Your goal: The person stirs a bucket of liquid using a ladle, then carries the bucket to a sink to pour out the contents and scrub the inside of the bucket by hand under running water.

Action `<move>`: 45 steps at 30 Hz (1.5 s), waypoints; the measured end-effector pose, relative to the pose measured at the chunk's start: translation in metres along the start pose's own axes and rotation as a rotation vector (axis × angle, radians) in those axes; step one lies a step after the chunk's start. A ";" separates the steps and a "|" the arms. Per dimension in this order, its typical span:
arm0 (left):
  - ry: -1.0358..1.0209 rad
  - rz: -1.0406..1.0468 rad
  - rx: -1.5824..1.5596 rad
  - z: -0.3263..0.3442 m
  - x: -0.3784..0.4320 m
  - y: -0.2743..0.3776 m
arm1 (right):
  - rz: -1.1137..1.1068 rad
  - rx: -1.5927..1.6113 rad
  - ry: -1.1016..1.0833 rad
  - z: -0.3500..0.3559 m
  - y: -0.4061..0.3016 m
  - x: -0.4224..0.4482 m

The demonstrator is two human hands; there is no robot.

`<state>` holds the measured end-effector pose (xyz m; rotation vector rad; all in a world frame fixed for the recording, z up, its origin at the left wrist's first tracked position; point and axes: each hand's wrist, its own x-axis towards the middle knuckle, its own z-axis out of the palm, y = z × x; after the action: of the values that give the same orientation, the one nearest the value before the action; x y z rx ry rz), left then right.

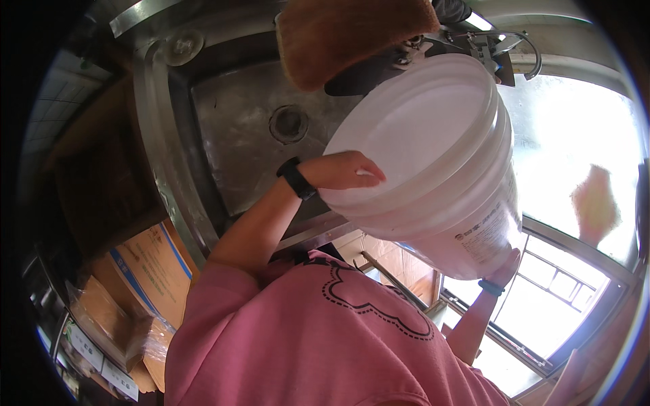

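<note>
A large white plastic bucket [431, 203] is tilted in front of me, its wide mouth towards the upper left. Its inner wall is in view and I see nothing inside. My left hand [350, 170], a black watch band at its wrist, grips the near left rim, with the thumb on the inside. Low on the right, my right hand [502, 271], with a teal band at the wrist, holds the bucket near its base; part of its fingers is hidden behind the wall. Printed writing marks the side. The bucket partly overlaps a stainless steel sink [238, 167].
A round drain [288, 124] is in the sink floor. A brown cloth [355, 40] hangs at the far side, near a curved metal spout [533, 56]. A round translucent object [184, 47] lies on the sink's far left corner. Cardboard boxes [152, 269] stand lower left.
</note>
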<state>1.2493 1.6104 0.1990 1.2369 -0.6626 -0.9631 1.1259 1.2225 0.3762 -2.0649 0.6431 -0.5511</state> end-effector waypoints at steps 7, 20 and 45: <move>1.137 0.225 0.412 -0.021 0.004 -0.072 | -0.060 -0.045 0.123 -0.003 0.009 -0.018; 0.866 0.186 0.120 0.017 0.025 -0.083 | -0.024 -0.311 0.051 -0.058 0.073 -0.007; 0.449 -0.105 -0.138 0.055 0.091 -0.119 | -0.453 -1.046 -0.201 -0.082 -0.152 0.077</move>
<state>1.2166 1.4997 0.0892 1.3162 -0.1774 -0.7642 1.1718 1.1967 0.5580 -3.2455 0.3504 -0.2388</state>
